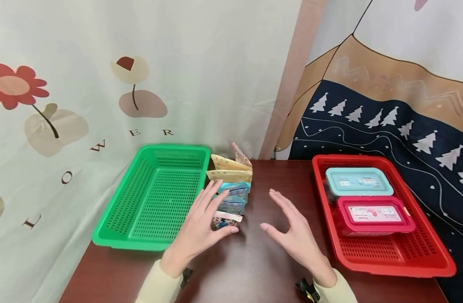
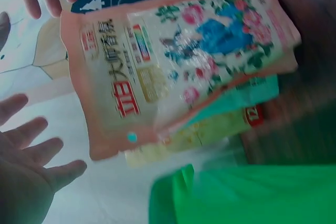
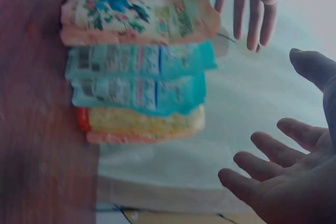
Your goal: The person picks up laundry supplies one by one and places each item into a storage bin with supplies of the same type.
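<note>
A row of bagged packets stands upright on the table. Nearest is a pink-edged floral packet, then two blue packets, yellow packets and a pink one at the back. Above the near end of the row, my left hand is spread with its thumb and fingers apart, hiding part of the packets in the head view. My right hand hovers over the table to the right of the row, fingers extended and palm turned inward. Neither hand holds anything.
To the left of the packets lies a green basket with nothing in it. A red basket on the right carries a light-blue-lidded box and a pink-lidded box. Printed curtains hang behind the table.
</note>
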Demonstrator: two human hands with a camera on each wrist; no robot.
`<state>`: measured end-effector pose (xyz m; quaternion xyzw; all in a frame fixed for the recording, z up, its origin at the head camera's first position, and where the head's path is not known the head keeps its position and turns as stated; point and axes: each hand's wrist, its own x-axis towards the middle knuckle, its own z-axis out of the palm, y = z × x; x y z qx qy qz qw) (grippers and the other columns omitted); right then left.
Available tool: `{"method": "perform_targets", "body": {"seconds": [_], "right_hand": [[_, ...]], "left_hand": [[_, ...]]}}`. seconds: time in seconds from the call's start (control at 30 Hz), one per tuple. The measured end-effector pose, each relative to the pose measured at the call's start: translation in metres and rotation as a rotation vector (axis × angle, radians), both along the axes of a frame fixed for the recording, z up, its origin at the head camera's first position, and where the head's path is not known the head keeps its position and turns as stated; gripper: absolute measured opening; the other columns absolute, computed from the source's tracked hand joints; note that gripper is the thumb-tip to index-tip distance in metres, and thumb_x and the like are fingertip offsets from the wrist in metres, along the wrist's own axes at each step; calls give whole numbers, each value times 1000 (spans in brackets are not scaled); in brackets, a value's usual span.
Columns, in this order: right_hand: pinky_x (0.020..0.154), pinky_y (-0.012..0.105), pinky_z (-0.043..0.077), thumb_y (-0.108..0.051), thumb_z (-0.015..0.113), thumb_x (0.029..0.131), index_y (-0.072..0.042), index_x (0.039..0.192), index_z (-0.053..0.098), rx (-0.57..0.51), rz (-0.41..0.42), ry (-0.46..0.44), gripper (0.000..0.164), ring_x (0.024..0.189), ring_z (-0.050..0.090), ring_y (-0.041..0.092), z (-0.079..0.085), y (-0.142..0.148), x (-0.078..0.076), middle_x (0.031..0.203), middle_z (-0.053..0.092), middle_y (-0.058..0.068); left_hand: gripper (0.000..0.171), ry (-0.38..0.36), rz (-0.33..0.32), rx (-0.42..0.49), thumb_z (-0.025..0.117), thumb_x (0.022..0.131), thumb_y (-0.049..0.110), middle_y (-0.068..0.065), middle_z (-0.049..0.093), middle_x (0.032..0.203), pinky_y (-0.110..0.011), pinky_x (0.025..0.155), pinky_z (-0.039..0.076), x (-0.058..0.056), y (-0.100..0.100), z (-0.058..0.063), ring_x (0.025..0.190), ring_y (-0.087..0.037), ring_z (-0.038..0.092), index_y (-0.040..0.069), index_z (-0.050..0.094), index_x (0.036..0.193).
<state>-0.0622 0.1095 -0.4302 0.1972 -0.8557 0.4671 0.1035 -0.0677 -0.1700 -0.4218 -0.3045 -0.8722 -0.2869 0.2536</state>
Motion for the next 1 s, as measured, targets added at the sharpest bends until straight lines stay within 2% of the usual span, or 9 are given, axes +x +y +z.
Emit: {"method": "perform_targets", "body": {"seconds": [0.1, 0.13, 0.23, 0.37, 0.43, 0.63, 0.8, 1.0], "right_hand": [[114, 25, 37, -24, 87, 85, -26, 153, 52, 16, 53, 62, 76, 141, 49, 17, -6, -11, -2, 155, 50, -6], [114, 25, 38, -23, 87, 85, -25, 152, 53, 22, 71, 79, 75, 140, 50, 17, -8, -14, -3, 154, 52, -5], [109, 35, 46, -24, 87, 86, -21, 148, 57, 46, 115, 119, 69, 135, 55, 16, -13, -25, -5, 149, 56, -4], [102, 43, 52, -22, 86, 87, -15, 139, 64, 64, 158, 161, 58, 128, 61, 15, -18, -38, -8, 140, 62, -3], [99, 43, 54, -19, 86, 86, -12, 134, 67, 72, 169, 195, 52, 124, 63, 16, -21, -44, -10, 136, 66, 0], [93, 40, 57, -12, 85, 87, -4, 125, 71, 84, 180, 261, 41, 114, 68, 17, -28, -58, -16, 125, 71, 3], [88, 37, 58, -13, 84, 88, -5, 123, 73, 84, 167, 249, 37, 107, 70, 14, -29, -64, -19, 119, 73, 1], [83, 34, 58, -9, 82, 89, -8, 114, 77, 70, 161, 203, 24, 99, 71, 9, -29, -70, -22, 110, 75, -4]], "left_hand": [[84, 27, -9, -29, 80, 81, 58, -14, 51, 154, -53, 119, 33, -1, -6, -1, 143, -37, 45, 3, 60, 142], [83, 34, -7, -42, 84, 78, 54, -13, 54, 150, -51, 117, 36, -1, -9, -2, 141, -36, 48, 4, 61, 141], [80, 44, -15, -74, 91, 71, 43, -11, 61, 141, -47, 110, 44, -2, -14, -4, 132, -32, 55, 6, 65, 136], [68, 43, -29, -119, 92, 72, 33, -10, 66, 131, -46, 103, 50, -4, -19, -6, 122, -29, 61, 6, 69, 130], [61, 41, -35, -138, 93, 74, 28, -10, 68, 128, -46, 100, 52, -6, -20, -7, 118, -29, 63, 6, 71, 126], [52, -33, -24, -183, 93, 76, 15, -8, 69, 126, -42, 101, 52, -8, -20, -6, 120, -26, 63, 7, 73, 123], [46, -83, 1, -216, 93, 76, 8, -5, 71, 121, -39, 98, 55, -8, -20, -8, 115, -23, 65, 8, 75, 118], [37, -87, 29, -185, 91, 74, 1, -3, 74, 109, -38, 86, 59, -9, -21, -12, 101, -23, 69, 7, 77, 109]]}}
